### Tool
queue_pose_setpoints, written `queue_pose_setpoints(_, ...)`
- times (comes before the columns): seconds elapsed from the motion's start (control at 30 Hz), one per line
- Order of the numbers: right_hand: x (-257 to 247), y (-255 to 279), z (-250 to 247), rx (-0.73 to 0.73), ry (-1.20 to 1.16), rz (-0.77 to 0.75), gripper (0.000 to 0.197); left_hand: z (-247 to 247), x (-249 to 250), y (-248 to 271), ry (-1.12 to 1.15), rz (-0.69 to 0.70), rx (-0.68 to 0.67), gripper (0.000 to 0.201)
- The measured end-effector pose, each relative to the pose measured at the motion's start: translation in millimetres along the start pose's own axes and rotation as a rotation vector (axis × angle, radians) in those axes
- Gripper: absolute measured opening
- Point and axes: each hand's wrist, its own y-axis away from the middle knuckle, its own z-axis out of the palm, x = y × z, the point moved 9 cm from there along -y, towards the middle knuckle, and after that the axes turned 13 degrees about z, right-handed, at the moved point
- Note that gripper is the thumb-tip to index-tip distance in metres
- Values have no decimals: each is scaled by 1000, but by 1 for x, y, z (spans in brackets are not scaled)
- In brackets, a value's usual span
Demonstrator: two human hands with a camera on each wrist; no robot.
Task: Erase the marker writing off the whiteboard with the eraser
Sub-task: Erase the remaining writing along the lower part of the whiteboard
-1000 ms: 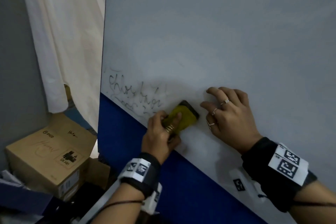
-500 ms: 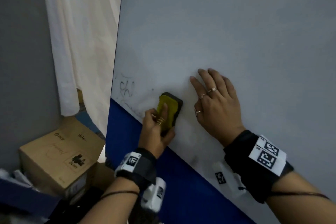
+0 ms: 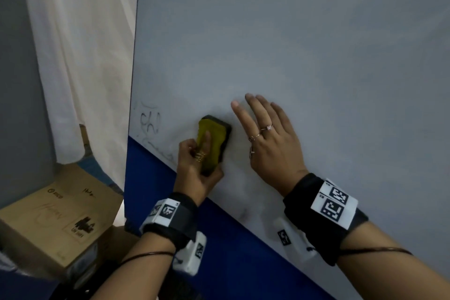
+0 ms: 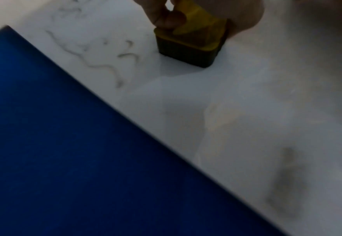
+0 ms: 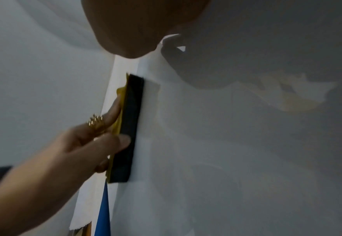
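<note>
The whiteboard [image 3: 292,44] stands upright with a blue band below it. Faint marker writing [image 3: 150,121] remains near its lower left corner, with a wavy line [image 4: 103,67] along the bottom edge. My left hand [image 3: 194,165] grips the yellow eraser [image 3: 215,140] with its black felt [image 5: 130,127] flat against the board, just right of the writing. My right hand [image 3: 270,139] lies flat on the board beside the eraser, fingers straight and spread, holding nothing.
A white curtain [image 3: 80,56] hangs left of the board. Cardboard boxes [image 3: 56,214] sit on the floor at lower left. A grey smudge [image 4: 285,180] marks the board near its lower edge. The blue band [image 3: 219,238] runs under the board.
The eraser has swept over the writing; most of the script seen a second ago is gone, leaving a few marks at the left. My right hand's fingers have straightened.
</note>
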Motion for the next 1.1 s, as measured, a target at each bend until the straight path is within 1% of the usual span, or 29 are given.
queue_pose_setpoints(0.03, 0, 0, 2, -10, 12, -4, 66, -16, -16, -2, -29, -64, 62, 55)
queue_pose_setpoints(0.07, 1, 1, 5, -19, 34, -8, 67, -36, -35, -4, 11, -168, 185, 51)
queue_pose_setpoints(0.13, 0, 2, 11, -25, 86, -26, 62, -69, -47, -6, -20, -263, 370, 41)
queue_pose_setpoints(0.2, -2, 4, 15, -15, 140, -50, 51, -73, -48, -6, -112, -286, 380, 36)
queue_pose_setpoints(0.23, -3, 3, 16, -7, 153, -55, 48, -65, -43, -4, -139, -234, 323, 35)
queue_pose_setpoints(0.27, -4, 3, 16, 2, 160, -55, 46, -46, -36, 2, -82, -218, 267, 35)
queue_pose_setpoints(0.3, -5, 4, 16, 11, 167, -50, 46, -28, -27, 9, -74, -172, 183, 38)
queue_pose_setpoints(0.33, -5, 4, 15, 19, 175, -43, 47, -12, -23, 16, 50, -171, 134, 40)
queue_pose_setpoints(0.37, -6, 4, 14, 25, 180, -36, 47, -4, -24, 21, 161, -202, 122, 37)
queue_pose_setpoints(0.4, -7, 3, 14, 27, 183, -34, 47, -2, -27, 24, 284, -280, 149, 31)
queue_pose_setpoints(0.43, -7, 2, 14, 27, 183, -32, 47, -7, -37, 25, 331, -349, 185, 27)
queue_pose_setpoints(0.47, -7, 2, 14, 25, 184, -27, 47, -19, -50, 26, 337, -389, 262, 27)
queue_pose_setpoints(0.5, -6, 1, 14, 23, 184, -21, 47, -33, -62, 28, 303, -416, 357, 28)
queue_pose_setpoints(0.53, -5, 0, 14, 22, 186, -14, 47, -49, -71, 30, 181, -428, 431, 27)
queue_pose_setpoints(0.57, -5, 0, 15, 21, 191, -9, 47, -57, -81, 33, 136, -463, 486, 25)
queue_pose_setpoints(0.6, -5, 1, 15, 23, 199, -7, 47, -57, -88, 37, 168, -502, 543, 25)
queue_pose_setpoints(0.63, -6, 1, 15, 25, 207, -7, 47, -55, -85, 39, 109, -479, 538, 33)
queue_pose_setpoints(0.67, -7, 1, 16, 27, 211, -7, 48, -46, -77, 38, 68, -449, 477, 40)
queue_pose_setpoints(0.7, -7, 1, 15, 28, 212, -6, 48, -34, -69, 38, 62, -424, 428, 42)
queue_pose_setpoints(0.73, -8, 0, 15, 29, 212, -3, 48, -21, -59, 42, 94, -382, 387, 39)
queue_pose_setpoints(0.8, -8, -1, 15, 29, 218, 7, 49, 3, -40, 50, 54, -273, 254, 39)
queue_pose_setpoints(0.83, -8, -1, 14, 31, 218, 14, 48, 10, -37, 53, 46, -241, 217, 40)
queue_pose_setpoints(0.9, -9, -2, 13, 44, 196, 29, 48, 2, -42, 51, 100, -258, 251, 39)
queue_pose_setpoints(0.97, -16, -8, 17, 45, 164, 7, 50, -25, -51, 37, 5, -309, 351, 33)
queue_pose_setpoints(1.0, -20, -13, 21, 32, 159, -12, 52, -42, -62, 29, -46, -353, 408, 35)
queue_pose_setpoints(1.03, -25, -19, 26, 13, 162, -25, 53, -57, -70, 19, -41, -408, 473, 40)
queue_pose_setpoints(1.07, -29, -26, 33, -9, 167, -30, 55, -70, -76, 7, -37, -436, 509, 44)
queue_pose_setpoints(1.1, -33, -31, 39, -34, 174, -24, 57, -83, -76, -10, -60, -413, 520, 46)
